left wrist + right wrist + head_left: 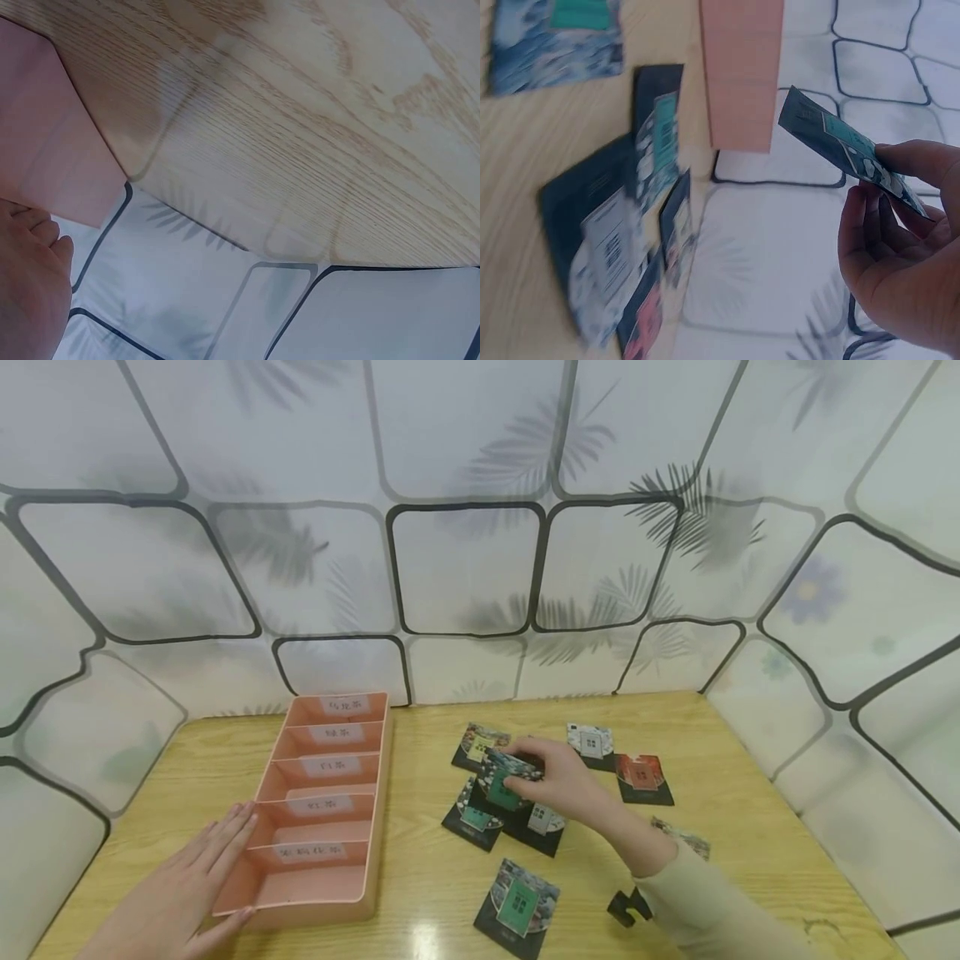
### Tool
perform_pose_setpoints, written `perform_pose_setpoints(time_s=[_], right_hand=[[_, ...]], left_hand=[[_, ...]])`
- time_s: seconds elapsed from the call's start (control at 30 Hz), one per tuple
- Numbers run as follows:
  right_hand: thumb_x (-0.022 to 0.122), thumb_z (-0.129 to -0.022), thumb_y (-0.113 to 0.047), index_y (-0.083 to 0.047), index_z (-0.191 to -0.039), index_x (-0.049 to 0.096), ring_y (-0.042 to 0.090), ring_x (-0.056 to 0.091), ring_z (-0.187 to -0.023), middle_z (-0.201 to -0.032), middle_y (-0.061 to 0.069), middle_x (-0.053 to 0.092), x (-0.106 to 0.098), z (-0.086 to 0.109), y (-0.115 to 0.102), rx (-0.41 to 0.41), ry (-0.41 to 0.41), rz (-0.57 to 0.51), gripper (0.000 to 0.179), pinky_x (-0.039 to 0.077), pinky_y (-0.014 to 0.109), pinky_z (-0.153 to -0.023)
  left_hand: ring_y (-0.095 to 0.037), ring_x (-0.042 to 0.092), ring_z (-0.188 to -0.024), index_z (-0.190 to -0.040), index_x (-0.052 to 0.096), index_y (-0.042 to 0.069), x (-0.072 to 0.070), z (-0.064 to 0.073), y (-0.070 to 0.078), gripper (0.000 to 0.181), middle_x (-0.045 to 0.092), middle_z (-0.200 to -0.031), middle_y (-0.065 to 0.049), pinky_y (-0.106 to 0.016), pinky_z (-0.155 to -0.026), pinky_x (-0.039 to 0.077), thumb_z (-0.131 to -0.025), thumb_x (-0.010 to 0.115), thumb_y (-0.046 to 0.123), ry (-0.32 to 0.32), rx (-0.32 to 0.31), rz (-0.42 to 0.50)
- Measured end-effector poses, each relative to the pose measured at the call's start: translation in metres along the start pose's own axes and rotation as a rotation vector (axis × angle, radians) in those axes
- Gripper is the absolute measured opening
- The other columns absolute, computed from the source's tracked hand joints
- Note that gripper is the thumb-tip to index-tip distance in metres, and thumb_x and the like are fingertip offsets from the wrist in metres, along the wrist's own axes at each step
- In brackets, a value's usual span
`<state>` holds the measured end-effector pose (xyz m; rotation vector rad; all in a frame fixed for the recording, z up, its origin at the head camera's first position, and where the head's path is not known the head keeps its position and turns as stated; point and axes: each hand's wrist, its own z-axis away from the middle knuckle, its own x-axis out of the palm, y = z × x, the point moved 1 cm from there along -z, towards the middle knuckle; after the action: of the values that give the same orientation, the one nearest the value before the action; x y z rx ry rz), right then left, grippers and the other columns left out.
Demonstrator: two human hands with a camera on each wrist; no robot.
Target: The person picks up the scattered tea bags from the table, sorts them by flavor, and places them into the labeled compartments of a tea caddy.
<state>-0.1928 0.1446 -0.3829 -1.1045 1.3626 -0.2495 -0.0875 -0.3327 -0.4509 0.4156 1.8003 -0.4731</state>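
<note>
My right hand point(562, 781) pinches a flat tea sachet point(501, 792) with a green label between thumb and fingers; in the right wrist view this sachet is tilted above the table. Under and around it lie a sachet with a teal label point(474, 820), one with a grey label point(542, 828) and one with a yellow label point(480, 745), partly covered. At the left, a pink divided box point(381, 793) has several compartments, each with a handwritten white label. My left hand point(191, 868) rests against the box's near left corner, fingers extended along its side and thumb at the near wall.
A white-label sachet point(592, 745) and a red sachet point(645, 779) lie farther right. Another sachet point(686, 839) is partly hidden behind the right forearm. Nearer lies a green-label sachet point(517, 906), beside a small black object point(628, 907). Patterned curtain point(465, 568) surrounds the wooden table.
</note>
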Motion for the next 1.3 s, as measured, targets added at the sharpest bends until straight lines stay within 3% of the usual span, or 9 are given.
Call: perform_pose_setpoints(time_s=[0.2,0.27,0.57,0.87,1.03,1.1,1.13,1.3], right_hand=[[0.075,-0.098,-0.009,-0.002,-0.130,0.070,0.038,0.067,-0.130,-0.136,0.019,0.070,0.015,-0.018,-0.026,-0.049,-0.037,-0.079,0.033,0.058,0.048,-0.106],[0.075,-0.098,-0.009,-0.003,-0.129,0.071,0.035,0.067,-0.129,-0.134,0.017,0.071,0.021,-0.024,-0.035,-0.074,-0.050,-0.109,0.031,0.058,0.045,-0.106],[0.076,-0.098,-0.010,-0.005,-0.125,0.073,0.025,0.072,-0.116,-0.124,0.013,0.075,0.057,-0.049,-0.070,-0.104,-0.118,-0.201,0.027,0.059,0.025,-0.097],[0.080,-0.094,-0.007,-0.004,-0.121,0.075,-0.001,0.066,-0.093,-0.117,0.014,0.077,0.098,-0.065,-0.098,-0.131,-0.148,-0.267,0.027,0.056,0.014,-0.084],[0.082,-0.093,-0.008,-0.005,-0.117,0.076,-0.006,0.060,-0.090,-0.116,0.012,0.078,0.122,-0.068,-0.107,-0.129,-0.149,-0.242,0.025,0.053,0.010,-0.082],[0.082,-0.093,-0.009,-0.005,-0.115,0.076,-0.007,0.059,-0.089,-0.115,0.011,0.078,0.132,-0.069,-0.107,-0.137,-0.148,-0.220,0.024,0.051,0.008,-0.080],[0.082,-0.093,-0.010,-0.006,-0.115,0.076,-0.007,0.059,-0.088,-0.114,0.010,0.078,0.137,-0.069,-0.107,-0.152,-0.145,-0.186,0.023,0.050,0.007,-0.079],[0.082,-0.094,-0.018,-0.012,-0.113,0.078,-0.006,0.064,-0.091,-0.109,-0.001,0.080,0.158,-0.067,-0.099,-0.237,-0.131,0.061,0.020,0.047,0.004,-0.080]], left_hand=[[0.005,-0.021,-0.158,-0.171,0.016,0.007,0.002,0.000,-0.001,0.112,0.000,-0.180,0.002,-0.010,-0.125,-0.016,-0.091,0.073,0.062,0.035,0.028,-0.006],[0.005,-0.021,-0.158,-0.171,0.017,0.007,0.002,0.000,-0.001,0.113,-0.003,-0.180,0.005,-0.011,-0.126,-0.015,-0.090,0.073,0.063,0.045,0.033,-0.006],[0.006,-0.025,-0.156,-0.171,0.015,0.008,0.004,0.001,0.000,0.115,0.014,-0.180,-0.008,-0.010,-0.124,-0.018,-0.089,0.074,0.064,0.015,0.004,-0.012],[0.008,-0.027,-0.154,-0.171,0.016,0.007,0.007,0.003,0.000,0.117,0.021,-0.178,-0.013,-0.009,-0.122,-0.020,-0.088,0.075,0.065,-0.004,-0.015,-0.015],[0.006,-0.026,-0.156,-0.171,0.015,0.007,0.008,0.002,-0.001,0.118,0.007,-0.181,-0.007,-0.010,-0.123,-0.019,-0.088,0.076,0.064,0.020,0.005,-0.012],[0.006,-0.025,-0.157,-0.172,0.011,0.010,0.008,0.001,-0.002,0.119,-0.006,-0.180,0.004,-0.009,-0.123,-0.019,-0.088,0.075,0.065,0.038,0.017,-0.012],[0.005,-0.024,-0.157,-0.172,0.010,0.010,0.008,0.001,-0.002,0.120,-0.010,-0.179,0.009,-0.009,-0.123,-0.018,-0.088,0.075,0.065,0.051,0.026,-0.010],[0.003,-0.019,-0.160,-0.172,0.009,0.010,0.007,-0.002,-0.003,0.119,-0.013,-0.178,0.011,-0.010,-0.125,-0.015,-0.089,0.074,0.065,0.103,0.068,0.008]])
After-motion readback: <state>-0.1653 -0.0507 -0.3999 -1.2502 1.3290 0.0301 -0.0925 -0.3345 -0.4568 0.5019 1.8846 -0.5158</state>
